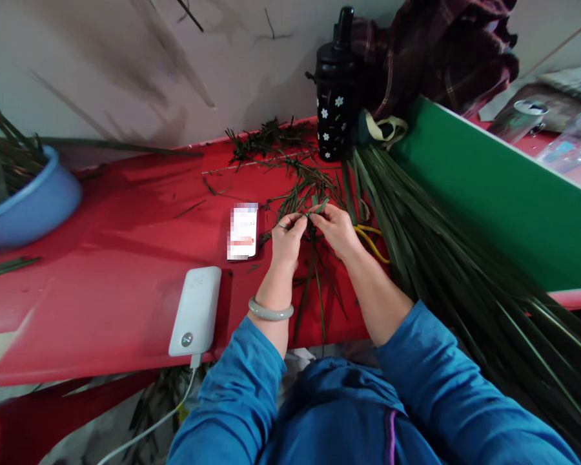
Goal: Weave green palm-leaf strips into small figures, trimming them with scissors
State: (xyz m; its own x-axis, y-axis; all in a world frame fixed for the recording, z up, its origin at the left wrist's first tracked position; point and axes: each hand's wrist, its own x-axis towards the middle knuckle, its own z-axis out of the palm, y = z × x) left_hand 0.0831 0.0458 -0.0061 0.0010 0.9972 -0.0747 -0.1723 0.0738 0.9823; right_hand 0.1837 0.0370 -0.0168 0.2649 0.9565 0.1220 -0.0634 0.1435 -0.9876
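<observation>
Over the red tabletop, my left hand and my right hand meet fingertip to fingertip. Both pinch a small piece of folded green leaf strips. Thin loose ends of the strips hang below the fingers toward the table edge. How the strips are folded is too small to make out. Just beyond the hands lies a heap of short leaf scraps. The yellow handle of some tool, partly hidden, shows beside my right wrist.
Long green leaves run along the right side, against a green divider board. A phone and a white power bank with a cable lie left of my hands. Behind stands a black flowered tumbler; a blue basin is far left.
</observation>
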